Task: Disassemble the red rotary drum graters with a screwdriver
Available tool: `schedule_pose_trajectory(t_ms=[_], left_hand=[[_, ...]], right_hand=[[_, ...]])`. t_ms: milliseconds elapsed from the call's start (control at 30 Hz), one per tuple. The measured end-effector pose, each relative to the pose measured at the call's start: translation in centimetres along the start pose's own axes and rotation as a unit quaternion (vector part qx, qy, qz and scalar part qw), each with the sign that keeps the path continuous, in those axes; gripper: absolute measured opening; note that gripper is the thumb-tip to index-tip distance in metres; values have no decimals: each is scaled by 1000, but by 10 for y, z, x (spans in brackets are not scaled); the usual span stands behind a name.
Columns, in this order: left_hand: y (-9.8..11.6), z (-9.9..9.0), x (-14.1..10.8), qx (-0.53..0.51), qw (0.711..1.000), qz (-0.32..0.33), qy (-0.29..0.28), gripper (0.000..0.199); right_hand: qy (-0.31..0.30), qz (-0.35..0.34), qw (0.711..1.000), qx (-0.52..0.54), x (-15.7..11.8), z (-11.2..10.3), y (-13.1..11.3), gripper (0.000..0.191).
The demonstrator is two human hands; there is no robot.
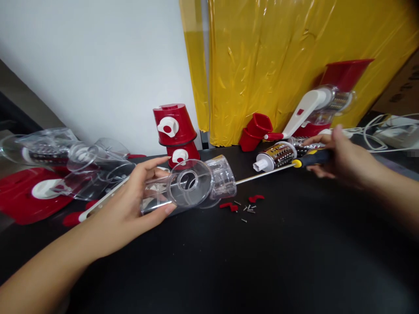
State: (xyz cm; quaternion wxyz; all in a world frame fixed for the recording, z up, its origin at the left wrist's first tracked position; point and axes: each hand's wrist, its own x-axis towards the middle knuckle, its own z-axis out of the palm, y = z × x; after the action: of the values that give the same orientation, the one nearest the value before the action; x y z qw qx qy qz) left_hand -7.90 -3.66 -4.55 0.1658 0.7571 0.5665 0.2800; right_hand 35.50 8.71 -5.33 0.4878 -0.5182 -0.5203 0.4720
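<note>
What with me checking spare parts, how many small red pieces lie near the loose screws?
2: one red piece lies left of most screws, the other red piece behind them to the right, both lower in view than the screwdriver. None there looks hidden.

Left hand (132, 198) curved wide, right hand (347, 158) seemingly loosely curled

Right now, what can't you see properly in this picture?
All in the head view:
Tip of the screwdriver: lost inside or behind the clear plastic part.
End of its handle: covered by the right hand.
Heads of the screws: too tiny.
Printing on the cardboard box: blurred; the right edge cuts the box off.
</note>
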Motion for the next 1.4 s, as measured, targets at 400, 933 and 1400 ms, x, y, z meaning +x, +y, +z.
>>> schedule_pose_trajectory(t_ms=[400, 933, 1400], left_hand=[[-1, -1, -1, 17, 1000, 4, 5, 76], [-7, 1, -1, -14, 1000, 14, 14, 79], [-14, 1, 0, -73, 995, 28, 54, 84]], right_hand=[[-10, -58, 976, 211, -12, 2, -15, 33], [13, -46, 973, 224, -11, 0, -15, 21], [-25, -64, 997, 45, 4, -5, 0, 33]])
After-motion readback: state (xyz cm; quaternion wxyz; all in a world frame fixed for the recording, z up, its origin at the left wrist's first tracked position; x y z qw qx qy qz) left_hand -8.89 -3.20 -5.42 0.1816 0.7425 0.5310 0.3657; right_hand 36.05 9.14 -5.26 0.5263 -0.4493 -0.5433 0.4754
